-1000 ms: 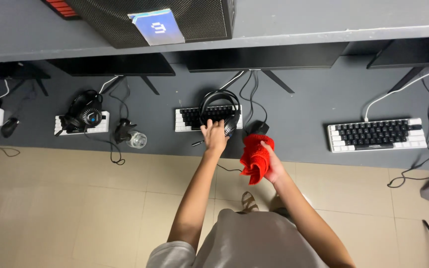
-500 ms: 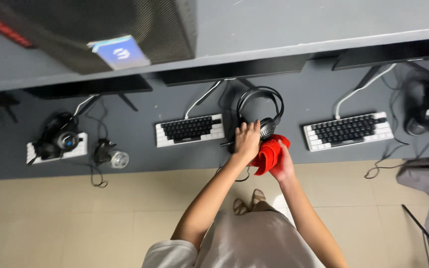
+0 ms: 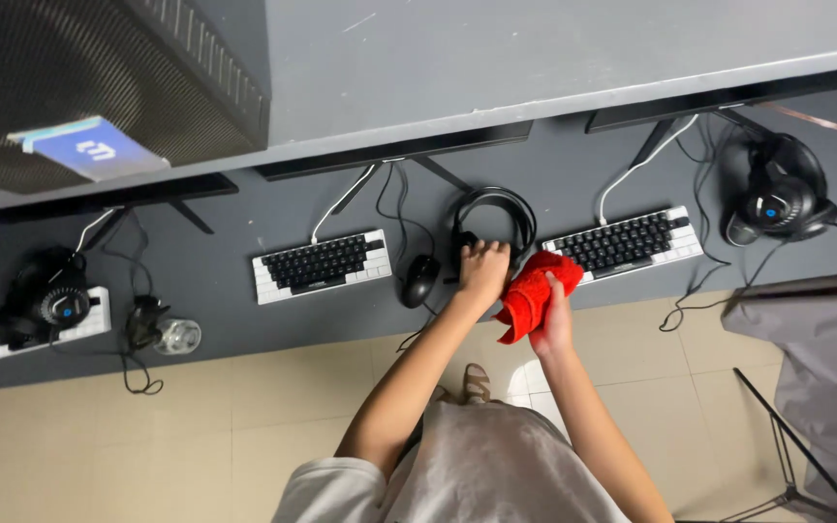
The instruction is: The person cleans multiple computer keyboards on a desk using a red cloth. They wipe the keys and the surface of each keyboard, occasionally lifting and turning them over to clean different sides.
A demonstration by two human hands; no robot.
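My left hand (image 3: 483,270) grips the lower part of a black headset (image 3: 492,221) that lies on the dark grey desk (image 3: 215,291), between two keyboards. My right hand (image 3: 554,320) holds a bunched red cloth (image 3: 533,293) just right of the headset, near the desk's front edge. The cloth overlaps the left corner of the right-hand black-and-white keyboard (image 3: 632,242). A black mouse (image 3: 419,280) sits just left of my left hand.
Another black-and-white keyboard (image 3: 322,264) lies left of the mouse. Further headsets rest at the far left (image 3: 50,298) and far right (image 3: 780,192). A small glass (image 3: 177,336) stands at left. Monitors line the desk's back. A grey cloth (image 3: 816,358) drapes at right over the tiled floor.
The view has shifted, so the desk items sit further left in frame. My left hand has kept its grip on the headset, and the red cloth has come up beside it.
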